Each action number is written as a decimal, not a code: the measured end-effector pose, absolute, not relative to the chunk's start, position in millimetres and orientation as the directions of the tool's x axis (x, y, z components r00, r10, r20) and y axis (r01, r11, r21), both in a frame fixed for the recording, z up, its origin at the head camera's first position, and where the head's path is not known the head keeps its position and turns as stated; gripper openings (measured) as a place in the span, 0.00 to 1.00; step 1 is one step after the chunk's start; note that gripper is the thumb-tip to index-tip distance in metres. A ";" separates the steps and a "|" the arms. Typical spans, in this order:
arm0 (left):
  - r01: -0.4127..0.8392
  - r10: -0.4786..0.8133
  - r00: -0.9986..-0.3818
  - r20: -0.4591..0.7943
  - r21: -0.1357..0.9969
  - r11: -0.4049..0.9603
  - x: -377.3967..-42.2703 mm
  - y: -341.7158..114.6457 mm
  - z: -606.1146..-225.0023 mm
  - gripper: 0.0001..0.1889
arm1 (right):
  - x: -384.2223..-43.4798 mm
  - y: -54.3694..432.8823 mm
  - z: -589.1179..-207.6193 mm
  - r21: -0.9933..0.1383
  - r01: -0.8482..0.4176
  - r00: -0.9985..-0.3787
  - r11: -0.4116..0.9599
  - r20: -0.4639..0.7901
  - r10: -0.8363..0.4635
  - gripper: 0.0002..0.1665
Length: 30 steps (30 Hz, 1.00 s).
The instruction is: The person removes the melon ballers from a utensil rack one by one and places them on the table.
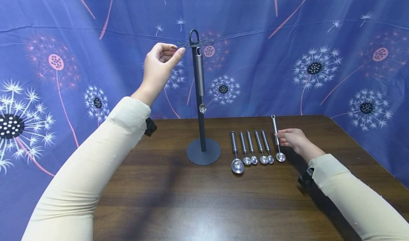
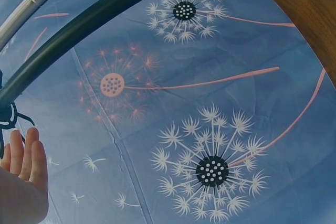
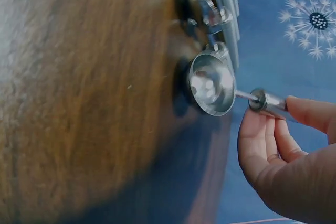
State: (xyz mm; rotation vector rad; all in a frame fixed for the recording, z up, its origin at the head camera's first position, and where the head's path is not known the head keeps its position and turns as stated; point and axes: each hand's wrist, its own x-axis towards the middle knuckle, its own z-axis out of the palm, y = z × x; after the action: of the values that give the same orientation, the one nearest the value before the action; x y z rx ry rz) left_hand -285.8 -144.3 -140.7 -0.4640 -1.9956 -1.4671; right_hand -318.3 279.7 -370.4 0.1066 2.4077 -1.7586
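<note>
My left hand pinches a hook arm at the top of a black utensil stand. Its fingers show beside the hooks at the left edge of the left wrist view. From one hook hangs a metal melon baller with its bowl downward. With thumb and fingertips, my right hand holds another melon baller by its handle, ring end up. In the right wrist view, that bowl appears close to the tabletop; contact cannot be judged.
Several more melon ballers lie in a row on the brown wooden table, between the stand and my right hand. The leftmost has the largest bowl. A blue dandelion-print cloth hangs behind the table.
</note>
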 end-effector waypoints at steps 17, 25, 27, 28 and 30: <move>0.602 -0.068 -0.758 0.649 0.735 0.313 -285.7 -142.3 -141.7 0.19 | -327.0 290.3 -393.7 -0.919 0.288 -0.956 0.268 -0.293 0.021 0.13; 0.613 -0.076 -0.748 0.659 0.731 0.302 -285.4 -140.7 -142.0 0.18 | -328.7 287.7 -397.3 -0.912 0.266 -0.963 0.311 -0.266 0.046 0.19; 0.612 -0.076 -0.749 0.659 0.730 0.303 -285.0 -140.8 -142.0 0.18 | -329.3 287.1 -397.0 -0.909 0.262 -0.964 0.324 -0.265 0.037 0.18; 0.611 -0.076 -0.749 0.659 0.730 0.305 -284.8 -140.8 -142.1 0.18 | -329.5 286.6 -396.6 -0.908 0.262 -0.963 0.327 -0.266 0.033 0.17; 0.607 -0.076 -0.751 0.656 0.731 0.312 -284.4 -140.8 -142.2 0.19 | -329.4 286.0 -395.7 -0.903 0.260 -0.963 0.343 -0.266 0.030 0.14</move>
State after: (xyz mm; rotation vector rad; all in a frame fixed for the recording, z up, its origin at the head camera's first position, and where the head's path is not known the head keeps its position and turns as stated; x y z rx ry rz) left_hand -284.4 -140.8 -142.2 -0.4690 -1.9861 -1.4810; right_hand -329.4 286.0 -395.7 0.2635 2.4012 -1.6720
